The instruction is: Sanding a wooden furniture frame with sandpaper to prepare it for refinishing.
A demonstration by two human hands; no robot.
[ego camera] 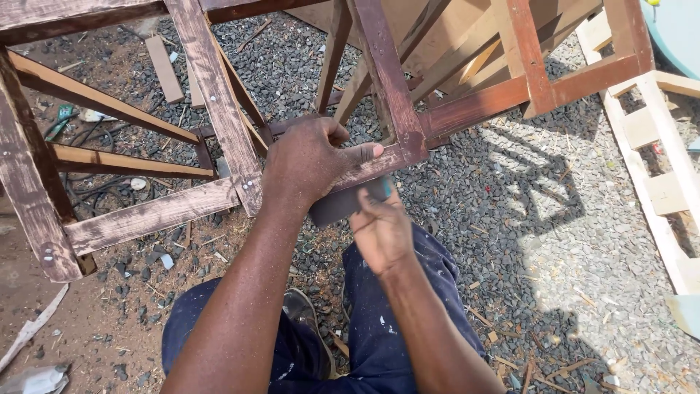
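Note:
A dark brown wooden frame [219, 109] with worn, whitish patches lies tilted in front of me over gravel. My left hand [310, 160] grips its lower rail [146, 217] near a corner joint, thumb stretched along the wood. Just below it my right hand [379, 230] holds a dark grey sheet, likely sandpaper [339, 204], pressed against the underside of that rail. The sheet is partly hidden by both hands.
Grey gravel [525, 219] covers the ground with wood scraps. A pale unpainted wooden frame [660, 146] lies at the right. Loose boards [164, 69] and a green-handled tool [62, 117] lie at the upper left. My knees in dark blue trousers [379, 343] are below.

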